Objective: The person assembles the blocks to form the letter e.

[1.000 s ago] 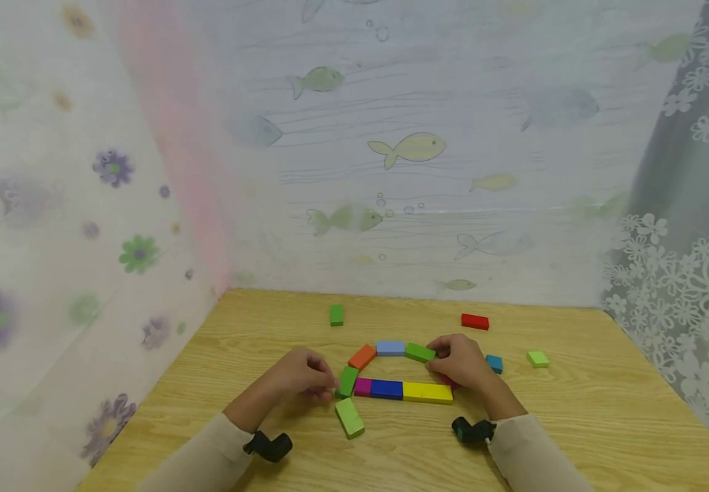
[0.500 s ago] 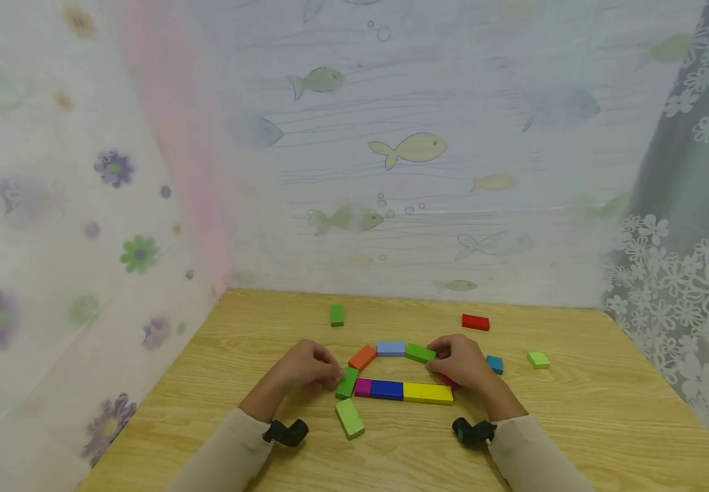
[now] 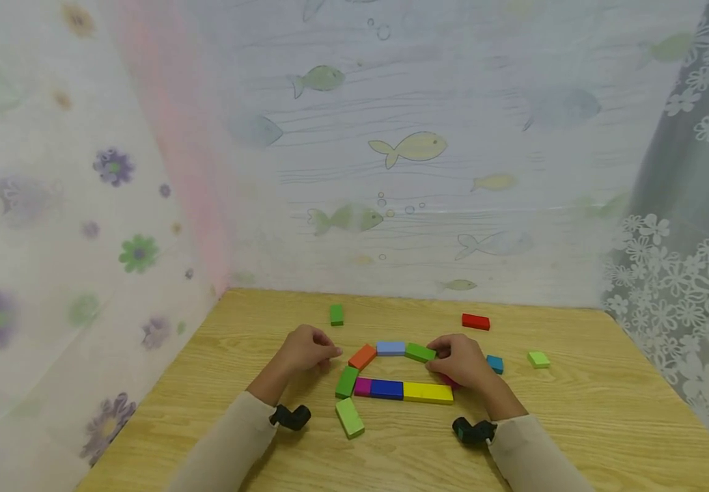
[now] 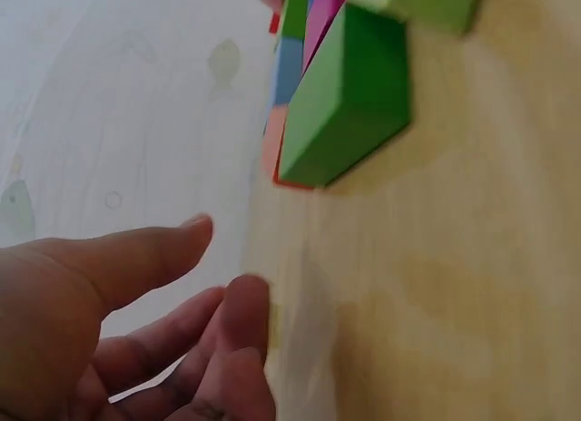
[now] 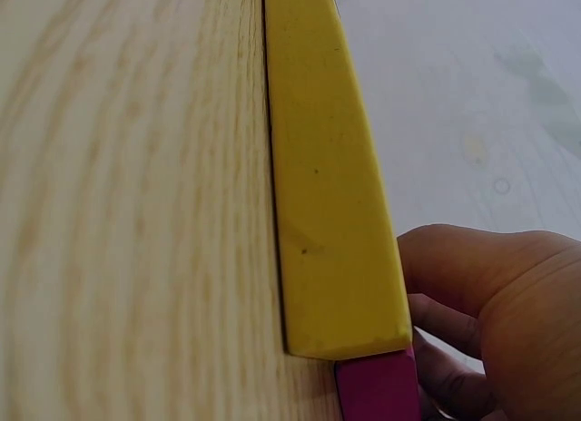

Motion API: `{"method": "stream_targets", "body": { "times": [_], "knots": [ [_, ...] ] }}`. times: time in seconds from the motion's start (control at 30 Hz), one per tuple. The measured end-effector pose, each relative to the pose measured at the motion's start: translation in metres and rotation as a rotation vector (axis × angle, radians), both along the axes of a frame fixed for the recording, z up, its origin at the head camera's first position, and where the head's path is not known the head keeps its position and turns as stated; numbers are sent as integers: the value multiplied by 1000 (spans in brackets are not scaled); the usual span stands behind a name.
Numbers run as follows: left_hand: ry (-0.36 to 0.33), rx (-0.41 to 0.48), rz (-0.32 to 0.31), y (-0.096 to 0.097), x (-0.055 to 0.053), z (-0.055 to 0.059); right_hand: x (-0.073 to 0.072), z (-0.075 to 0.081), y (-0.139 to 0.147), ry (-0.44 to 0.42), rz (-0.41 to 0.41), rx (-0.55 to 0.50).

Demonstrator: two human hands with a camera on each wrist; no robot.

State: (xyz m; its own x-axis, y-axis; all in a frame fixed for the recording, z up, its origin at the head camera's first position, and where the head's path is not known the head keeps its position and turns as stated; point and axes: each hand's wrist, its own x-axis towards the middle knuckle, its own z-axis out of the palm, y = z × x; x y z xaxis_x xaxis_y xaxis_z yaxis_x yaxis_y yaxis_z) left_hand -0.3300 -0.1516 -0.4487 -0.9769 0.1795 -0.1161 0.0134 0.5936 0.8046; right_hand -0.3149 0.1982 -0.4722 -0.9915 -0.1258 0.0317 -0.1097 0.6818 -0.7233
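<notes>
In the head view my left hand (image 3: 307,350) hovers left of an orange block (image 3: 363,357), thumb and fingers apart with nothing between them. A green block (image 4: 349,94) stands beyond its fingertips in the left wrist view. My right hand (image 3: 462,360) pinches the right end of another green block (image 3: 419,352), finger on the far side and thumb on the near side. These blocks form an arc with a light blue block (image 3: 391,348). Inside lies a row of magenta (image 3: 363,387), dark blue (image 3: 386,389) and yellow (image 3: 427,392) blocks. A crimson block (image 5: 377,389) is partly hidden by my right hand.
A light green block (image 3: 350,417) lies at the arc's near left end. Toward the back are a green block (image 3: 337,315) and a red block (image 3: 475,321). Right of my right hand sit a blue block (image 3: 494,364) and a lime block (image 3: 538,359). Patterned curtains surround the wooden table (image 3: 576,424).
My left hand first moved to the left green block and touched its side, then drew off it and moved farther back, beside the orange block. My right hand has stayed in place.
</notes>
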Motion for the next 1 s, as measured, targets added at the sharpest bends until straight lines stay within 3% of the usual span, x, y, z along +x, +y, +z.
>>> {"method": "stream_targets", "body": {
  "times": [0.13, 0.23, 0.37, 0.53, 0.77, 1.0],
  "knots": [
    [59, -16, 99, 5, -25, 4, 0, 0, 0, 8, 5, -4],
    [87, -48, 131, 9, -43, 3, 0, 0, 0, 9, 4, -9],
    [108, -73, 152, 15, -58, -1, -1, -1, -1, 11, 1, -3],
    [109, -77, 189, 21, -66, -4, -2, -1, -1, 11, -8, 6],
    [106, -155, 271, 23, -74, -8, -2, -3, -1, -1, -4, -1],
    [130, -157, 290, 26, -81, -8, -1, 0, 0, -4, -12, -12]
  ]
}}
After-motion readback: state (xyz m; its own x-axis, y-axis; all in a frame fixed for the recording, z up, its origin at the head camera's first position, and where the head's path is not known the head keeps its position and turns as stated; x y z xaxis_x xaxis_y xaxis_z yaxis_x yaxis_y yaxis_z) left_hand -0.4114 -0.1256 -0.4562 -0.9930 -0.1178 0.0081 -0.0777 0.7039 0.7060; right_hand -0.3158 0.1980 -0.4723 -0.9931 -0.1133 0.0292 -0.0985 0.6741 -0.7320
